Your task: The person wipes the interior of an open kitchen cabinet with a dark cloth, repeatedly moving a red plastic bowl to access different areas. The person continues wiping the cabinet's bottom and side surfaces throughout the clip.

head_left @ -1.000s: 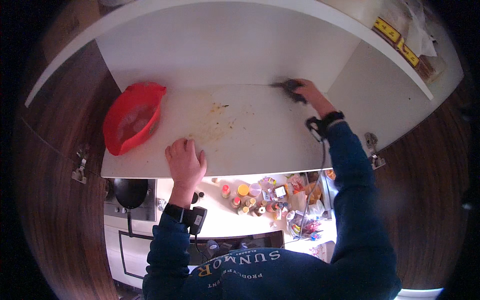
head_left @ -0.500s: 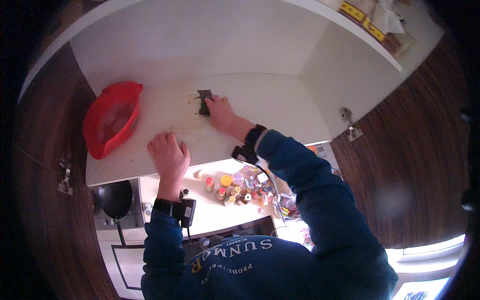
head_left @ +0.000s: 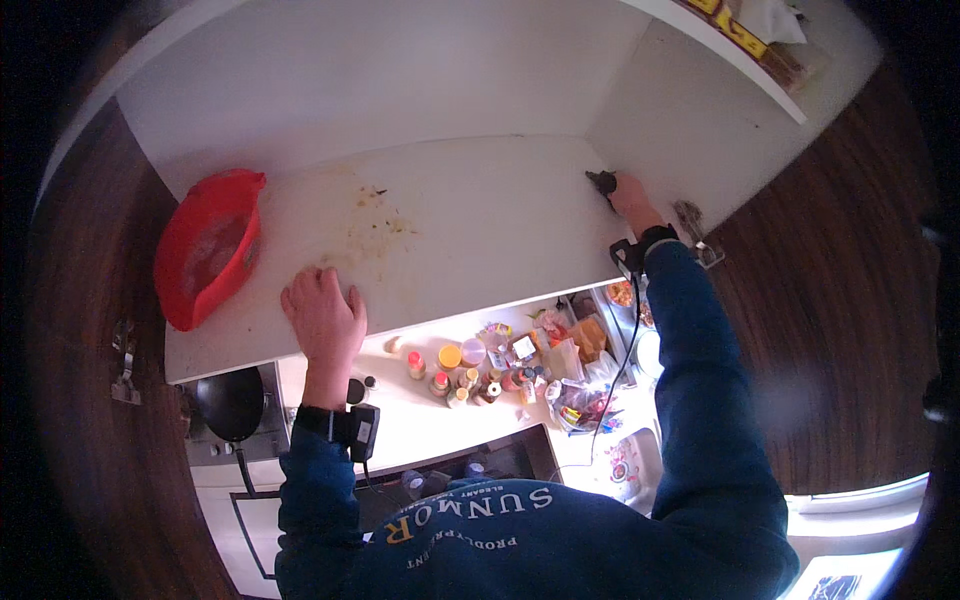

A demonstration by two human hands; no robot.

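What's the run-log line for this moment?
left hand: on shelf near front edge; right hand: gripping dark cloth, shelf's right end; red basin: shelf's left end; brownish specks: mid-shelf

We see strong white light on the worktop (head_left: pixel 405 435) and glare at the bottom right. The shelf (head_left: pixel 480 235) is greyer and dimmer. The right brown door (head_left: pixel 840 300) is dark, with a hazy pale spot. Corners go black, edges bend, and the little bottles (head_left: pixel 440 383) look fuzzy.
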